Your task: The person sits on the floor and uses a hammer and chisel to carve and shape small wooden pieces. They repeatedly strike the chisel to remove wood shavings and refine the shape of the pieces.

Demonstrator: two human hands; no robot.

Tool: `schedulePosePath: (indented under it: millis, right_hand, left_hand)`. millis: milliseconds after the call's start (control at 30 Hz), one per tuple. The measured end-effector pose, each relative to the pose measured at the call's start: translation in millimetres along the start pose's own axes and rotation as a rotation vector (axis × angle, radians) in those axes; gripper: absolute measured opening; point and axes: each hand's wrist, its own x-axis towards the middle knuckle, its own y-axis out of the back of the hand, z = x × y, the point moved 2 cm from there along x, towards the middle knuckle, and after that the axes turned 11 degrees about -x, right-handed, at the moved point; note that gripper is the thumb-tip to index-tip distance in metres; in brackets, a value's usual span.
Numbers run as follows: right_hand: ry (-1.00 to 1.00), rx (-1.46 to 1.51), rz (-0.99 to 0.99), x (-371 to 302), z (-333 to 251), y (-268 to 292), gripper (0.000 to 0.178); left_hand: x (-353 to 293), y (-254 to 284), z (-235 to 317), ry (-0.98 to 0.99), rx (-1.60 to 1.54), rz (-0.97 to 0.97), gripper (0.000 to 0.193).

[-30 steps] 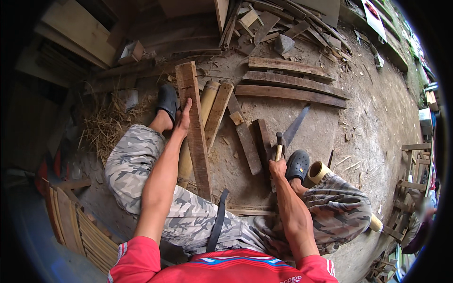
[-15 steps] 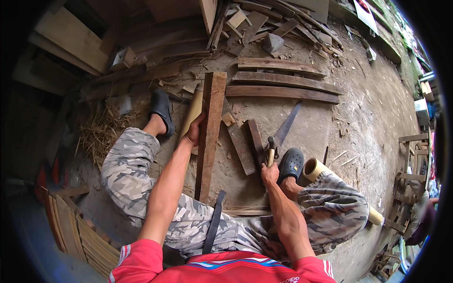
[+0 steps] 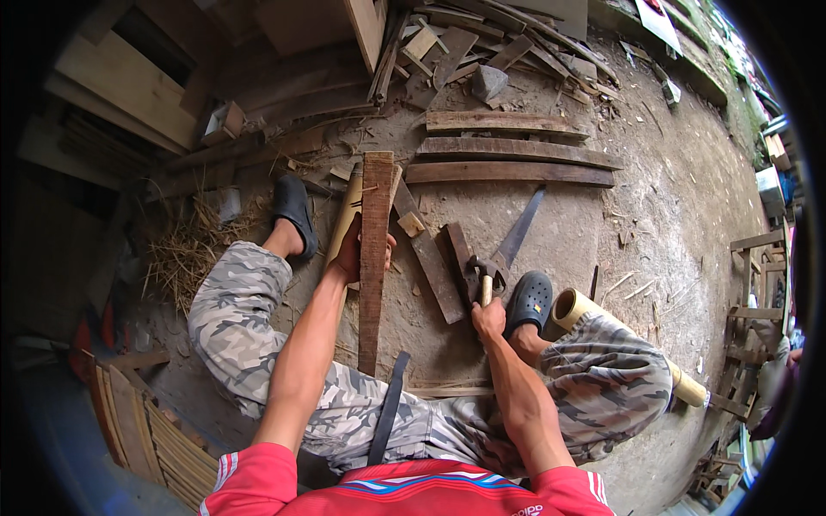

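Observation:
My left hand (image 3: 348, 251) is wrapped around a long rough wooden beam (image 3: 375, 284), its fingertips showing on the right side. The beam points away from me, its near end by my camouflage trousers, and dark nails (image 3: 368, 189) stick out near its far end. In my closed right hand (image 3: 489, 319) is a hammer (image 3: 487, 288), gripped by its pale wooden handle. Its dark head is over the handle end of a handsaw (image 3: 521, 227) lying on the ground. A short dark plank (image 3: 460, 251) lies left of the hammer.
Several beams (image 3: 516, 174) lie in rows ahead, with a scrap wood pile (image 3: 456, 60) and a stone (image 3: 489, 82) beyond. Bamboo poles (image 3: 687, 389) lie under my right leg and behind the held beam. Straw (image 3: 194, 249) is heaped left of my left foot.
My left hand has rolled the beam, so another face and the nails now show; its far end has shifted slightly left and nearer. The hammer has turned in my right hand.

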Motion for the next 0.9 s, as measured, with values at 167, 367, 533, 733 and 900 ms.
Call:
schedulePosePath:
  millis: [167,367,533,733,900]
  right_hand:
    - [0.014,0.009,-0.043,3,-5,-2,0.044]
    - [0.081,-0.034,-0.056,7,1,0,0.044]
    - [0.109,-0.017,-0.073,4,-10,-6,0.044]
    - [0.126,-0.067,0.012,0,-13,-5,0.050]
    - [0.109,-0.087,0.046,4,-12,-3,0.055]
  left_hand:
    - [8,5,-8,-0.158,-0.011,0.111,0.076]
    - [7,-48,-19,-0.552,0.389,0.533,0.103]
    - [10,-13,-35,-0.529,0.563,0.643,0.081]
    - [10,-6,-59,-0.558,0.686,0.758,0.079]
    - [8,-11,-74,-0.461,0.697,0.794,0.093]
